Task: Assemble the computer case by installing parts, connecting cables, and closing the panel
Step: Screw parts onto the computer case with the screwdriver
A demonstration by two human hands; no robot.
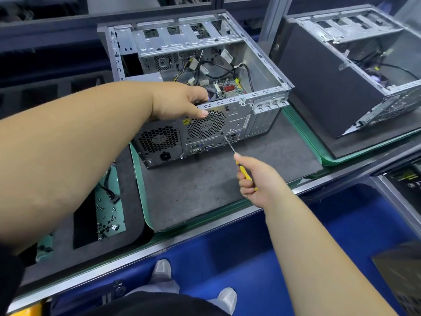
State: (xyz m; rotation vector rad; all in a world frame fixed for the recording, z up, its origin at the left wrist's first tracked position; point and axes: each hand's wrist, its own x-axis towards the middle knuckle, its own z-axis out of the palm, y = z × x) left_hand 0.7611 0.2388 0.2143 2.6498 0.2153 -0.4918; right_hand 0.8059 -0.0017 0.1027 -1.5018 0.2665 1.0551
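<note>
An open computer case (pixel 259 65) lies on its side on a grey mat, its rear panel facing me. Inside it I see a motherboard (pixel 227 88), loose cables and drive bays. My left hand (pixel 180 101) grips the top edge of the rear panel, thumb on the outside above the round fan grille (pixel 206 125), fingers curled inside. My right hand (pixel 255 179) holds a yellow-handled screwdriver (pixel 230 145). Its tip sits at a screw by the lower right of the fan grille.
A second open case (pixel 341 71) lies on its own green-edged tray to the right. The green tray (pixel 136 179) under the first case has bare mat in front. Several small screws and a cable lie on a green tray (pixel 109 213) at the left.
</note>
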